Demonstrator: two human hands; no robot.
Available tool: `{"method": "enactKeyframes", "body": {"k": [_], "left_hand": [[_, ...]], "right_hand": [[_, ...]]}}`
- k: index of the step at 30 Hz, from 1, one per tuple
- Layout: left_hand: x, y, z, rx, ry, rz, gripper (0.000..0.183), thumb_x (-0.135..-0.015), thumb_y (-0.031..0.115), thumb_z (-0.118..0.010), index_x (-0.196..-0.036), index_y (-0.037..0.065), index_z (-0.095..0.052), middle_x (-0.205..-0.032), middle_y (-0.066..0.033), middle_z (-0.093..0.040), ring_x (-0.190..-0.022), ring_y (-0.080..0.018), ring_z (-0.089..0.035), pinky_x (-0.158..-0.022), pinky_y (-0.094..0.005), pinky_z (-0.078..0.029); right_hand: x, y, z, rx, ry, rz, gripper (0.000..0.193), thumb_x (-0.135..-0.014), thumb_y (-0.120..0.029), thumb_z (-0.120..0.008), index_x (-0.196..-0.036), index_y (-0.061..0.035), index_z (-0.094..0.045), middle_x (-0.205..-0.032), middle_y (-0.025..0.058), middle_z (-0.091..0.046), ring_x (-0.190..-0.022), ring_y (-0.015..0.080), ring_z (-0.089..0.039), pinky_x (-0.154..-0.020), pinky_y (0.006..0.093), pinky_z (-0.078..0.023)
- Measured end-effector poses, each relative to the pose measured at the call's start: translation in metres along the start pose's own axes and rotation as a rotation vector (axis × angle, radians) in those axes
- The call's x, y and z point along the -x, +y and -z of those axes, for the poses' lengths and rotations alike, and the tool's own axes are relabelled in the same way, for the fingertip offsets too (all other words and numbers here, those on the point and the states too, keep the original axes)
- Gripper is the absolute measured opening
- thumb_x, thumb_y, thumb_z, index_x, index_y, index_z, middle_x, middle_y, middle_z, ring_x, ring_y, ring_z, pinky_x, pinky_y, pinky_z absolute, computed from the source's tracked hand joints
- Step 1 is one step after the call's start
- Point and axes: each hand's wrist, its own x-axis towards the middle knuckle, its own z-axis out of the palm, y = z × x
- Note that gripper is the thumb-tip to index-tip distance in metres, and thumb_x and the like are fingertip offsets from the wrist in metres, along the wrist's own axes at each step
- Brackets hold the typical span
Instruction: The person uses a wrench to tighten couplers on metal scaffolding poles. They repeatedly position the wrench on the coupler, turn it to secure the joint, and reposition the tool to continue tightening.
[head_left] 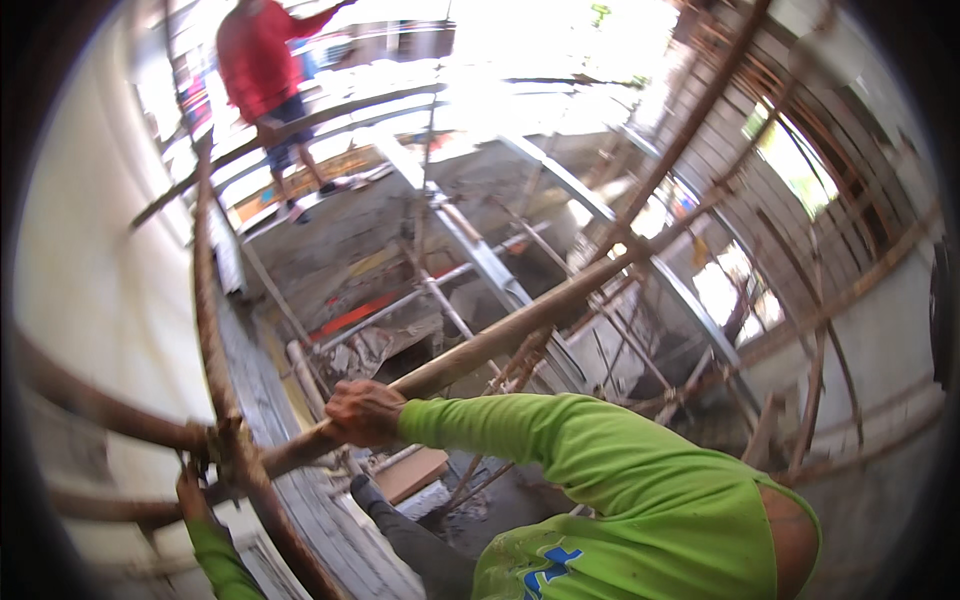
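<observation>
My right hand [366,412], at the end of a green sleeve, is wrapped round a long wooden pole [480,345] that slants up to the right. Lower left, the pole crosses an upright bent pole [208,300] at a lashed joint [228,447]. Right beside this joint is my left hand [190,497], its fingers curled up against the lashing. Part of that hand is hidden, and what it pinches is too small to make out. More round poles [90,400] run from the joint to the left.
A person in red [262,70] stands on a ledge at the far upper left. Metal beams [480,255] and thin props span the lower area. Corrugated sheeting [270,400] lies below the joint. A pale wall [90,220] rises at the left; wooden scaffolding [690,120] stands at the right.
</observation>
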Motion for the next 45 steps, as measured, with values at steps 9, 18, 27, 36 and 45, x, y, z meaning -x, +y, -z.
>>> {"method": "enactKeyframes", "body": {"k": [9, 18, 27, 36, 45], "left_hand": [[0.024, 0.043, -0.008, 0.613, -0.12, 0.295, 0.028, -0.094, 0.028, -0.06, -0.119, 0.014, -0.061, -0.087, -0.0011, -0.063, -0.039, -0.0048, -0.033, -0.035, -0.0192, -0.028], [0.022, 0.054, -0.032, 0.811, -0.081, 0.523, 0.025, -0.093, 0.03, -0.059, -0.113, 0.015, -0.064, -0.086, -0.0022, -0.064, -0.044, -0.0068, -0.042, -0.038, -0.0191, -0.033], [0.003, 0.01, -0.01, 0.857, 0.051, 0.641, 0.033, -0.088, 0.049, -0.062, -0.094, 0.017, -0.064, -0.077, -0.0036, -0.064, -0.039, -0.007, -0.039, -0.032, -0.0214, -0.03], [-0.001, 0.001, -0.001, 0.712, -0.148, 0.603, 0.044, -0.09, 0.056, -0.056, -0.113, 0.018, -0.061, -0.086, -0.001, -0.062, -0.045, -0.0085, -0.045, -0.043, -0.0224, -0.041], [0.038, 0.067, -0.023, -0.234, -0.164, 0.136, 0.04, -0.097, 0.025, -0.052, -0.134, 0.009, -0.05, -0.111, -0.0094, -0.062, -0.087, -0.0217, -0.062, -0.073, -0.0335, -0.053]], "right_hand": [[0.009, 0.003, -0.017, -0.14, 0.053, -0.14, 0.024, -0.075, -0.031, -0.064, -0.073, -0.0073, -0.065, -0.073, 0.008, -0.065, -0.078, 0.0257, -0.062, -0.071, 0.0393, -0.05], [0.009, 0.003, -0.017, -0.119, 0.051, -0.164, 0.023, -0.075, -0.03, -0.064, -0.072, -0.0079, -0.063, -0.072, 0.0083, -0.064, -0.078, 0.0261, -0.061, -0.069, 0.0384, -0.049], [0.006, 0.003, -0.017, -0.131, 0.009, -0.15, 0.021, -0.075, -0.028, -0.062, -0.075, -0.007, -0.064, -0.075, 0.0068, -0.065, -0.077, 0.0253, -0.061, -0.069, 0.0381, -0.05], [0.008, 0.002, -0.016, -0.167, 0.034, -0.167, 0.026, -0.08, -0.03, -0.059, -0.073, -0.0054, -0.065, -0.07, 0.0105, -0.066, -0.077, 0.0278, -0.062, -0.071, 0.0382, -0.049], [0.012, 0.004, -0.019, -0.087, -0.024, -0.147, 0.009, -0.072, -0.023, -0.062, -0.069, -0.0151, -0.064, -0.069, 0.0044, -0.065, -0.075, 0.0251, -0.066, -0.061, 0.0391, -0.052]]}}
